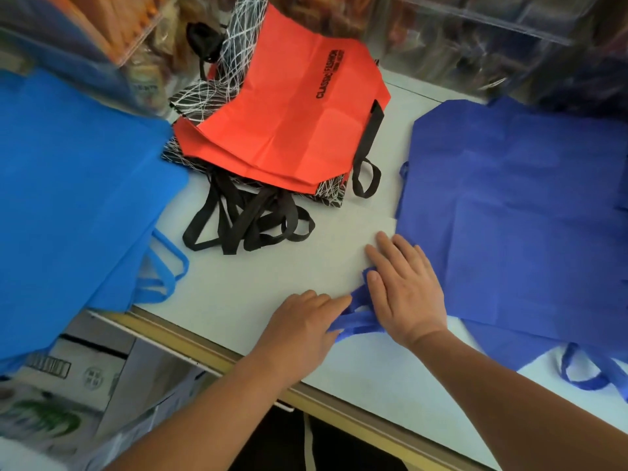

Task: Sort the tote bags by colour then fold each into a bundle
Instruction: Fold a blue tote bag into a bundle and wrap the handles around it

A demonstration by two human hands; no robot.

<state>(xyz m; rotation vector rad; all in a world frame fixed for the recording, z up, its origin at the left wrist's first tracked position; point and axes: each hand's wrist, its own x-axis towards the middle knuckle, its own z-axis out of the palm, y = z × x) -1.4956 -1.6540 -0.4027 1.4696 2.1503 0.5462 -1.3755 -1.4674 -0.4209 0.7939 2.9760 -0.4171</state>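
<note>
Pressing flat on the near left corner of a dark blue non-woven tote bag (516, 205), the right hand (404, 287) lies palm down with its fingers straight and slightly spread, partly on the bag's dark blue strap handle (356, 321). The left hand (302, 328) reaches in from the left, its fingertips meeting the same strap where it bunches between the two hands; whether they pinch it or only touch it cannot be told, since the thumb is hidden.

This bag is spread flat on the right side of the white tabletop (272, 273), over another dark blue bag whose looped handle (584, 372) shows at the near right. At the far middle a red tote bag with black lettering (292, 107) tops a stack of black bags with white scribbled lines (204, 96), and their black strap handles (244, 219) tangle toward the near side. A pile of bright blue tote bags (74, 198) covers the left side and overhangs the table's edge. Cardboard boxes (68, 368) sit below the table at the near left.
</note>
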